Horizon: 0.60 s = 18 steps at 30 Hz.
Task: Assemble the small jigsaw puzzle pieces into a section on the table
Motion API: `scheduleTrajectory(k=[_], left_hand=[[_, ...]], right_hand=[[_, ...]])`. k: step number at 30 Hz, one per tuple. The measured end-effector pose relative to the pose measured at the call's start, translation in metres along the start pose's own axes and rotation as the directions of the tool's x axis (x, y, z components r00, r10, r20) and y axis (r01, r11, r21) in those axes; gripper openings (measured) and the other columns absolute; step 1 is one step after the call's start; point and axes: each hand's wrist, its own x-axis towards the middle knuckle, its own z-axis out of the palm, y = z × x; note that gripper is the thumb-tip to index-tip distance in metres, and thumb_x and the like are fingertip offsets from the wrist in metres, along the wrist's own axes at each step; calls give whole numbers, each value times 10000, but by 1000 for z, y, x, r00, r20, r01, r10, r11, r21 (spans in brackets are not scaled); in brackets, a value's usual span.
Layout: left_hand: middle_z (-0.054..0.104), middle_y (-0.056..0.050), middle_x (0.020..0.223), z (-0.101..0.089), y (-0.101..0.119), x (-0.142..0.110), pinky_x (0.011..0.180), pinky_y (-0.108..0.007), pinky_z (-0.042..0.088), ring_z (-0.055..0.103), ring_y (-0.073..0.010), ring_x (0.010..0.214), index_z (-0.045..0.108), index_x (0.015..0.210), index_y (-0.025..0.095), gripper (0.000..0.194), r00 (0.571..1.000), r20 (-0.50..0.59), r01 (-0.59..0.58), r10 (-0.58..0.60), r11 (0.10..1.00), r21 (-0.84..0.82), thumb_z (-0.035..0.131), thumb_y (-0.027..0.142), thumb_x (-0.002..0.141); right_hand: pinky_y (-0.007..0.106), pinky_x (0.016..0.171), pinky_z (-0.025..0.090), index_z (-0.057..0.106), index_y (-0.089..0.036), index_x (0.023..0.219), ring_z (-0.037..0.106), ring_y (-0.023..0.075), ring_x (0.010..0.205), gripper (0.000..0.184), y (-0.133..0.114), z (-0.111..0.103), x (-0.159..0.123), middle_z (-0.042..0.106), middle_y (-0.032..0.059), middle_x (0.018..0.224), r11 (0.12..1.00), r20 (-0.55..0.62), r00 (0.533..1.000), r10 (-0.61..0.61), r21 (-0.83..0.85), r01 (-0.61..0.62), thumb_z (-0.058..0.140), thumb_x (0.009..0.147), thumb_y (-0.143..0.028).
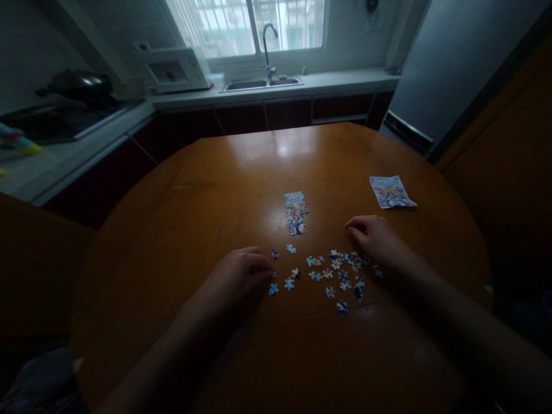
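Note:
My left hand [241, 276] is closed low over the table, its fingertips on a small jigsaw puzzle piece [275, 273]. Several loose pieces lie near it, among them a light blue puzzle piece [273, 289]. My right hand [377, 237] is at the far right edge of a scattered group of puzzle pieces [344, 276], fingers curled together; whether anything is pinched in them cannot be made out. Beyond and between both hands lies a partly assembled puzzle [295, 214], a narrow upright strip with a straight left side and a jagged right side.
A creased picture sheet [391, 191] lies on the wooden table [207, 190], beyond my right hand. Behind the table are a counter with a sink [245, 85], a microwave [170, 70] and a pan [80, 86] on the stove. A fridge [461, 69] stands at right.

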Motion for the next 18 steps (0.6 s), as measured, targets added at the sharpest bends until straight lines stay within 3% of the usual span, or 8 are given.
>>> scheduleTrajectory(k=[3,9,18], left_hand=[[686,-42,920,-1,3,0,707,-293,505,643,-175,784,763,878,241,150,1000,-11,21,-21,999,36,637,319,904],[687,-62,1038,7,2,4,794,-317,523,663,-201,908,746,1029,235,211,984,-167,68,-59,996,49,575,324,944],[665,-86,1042,21,0,10,848,-357,522,635,-230,963,741,1046,209,213,969,-235,91,-79,995,41,631,334,913]], right_hand=[[320,759,511,778,-202,933,717,234,874,197,-1,0,0,781,78,950,1000,4,1000,-1,-1,1,586,890,-189],[315,762,502,774,-202,921,713,227,869,189,-2,0,0,781,75,952,1000,4,1000,-1,5,1,587,894,-184],[314,731,499,772,-197,918,708,223,836,194,-3,0,-1,779,80,929,1000,-7,1000,-16,6,16,579,903,-202]])
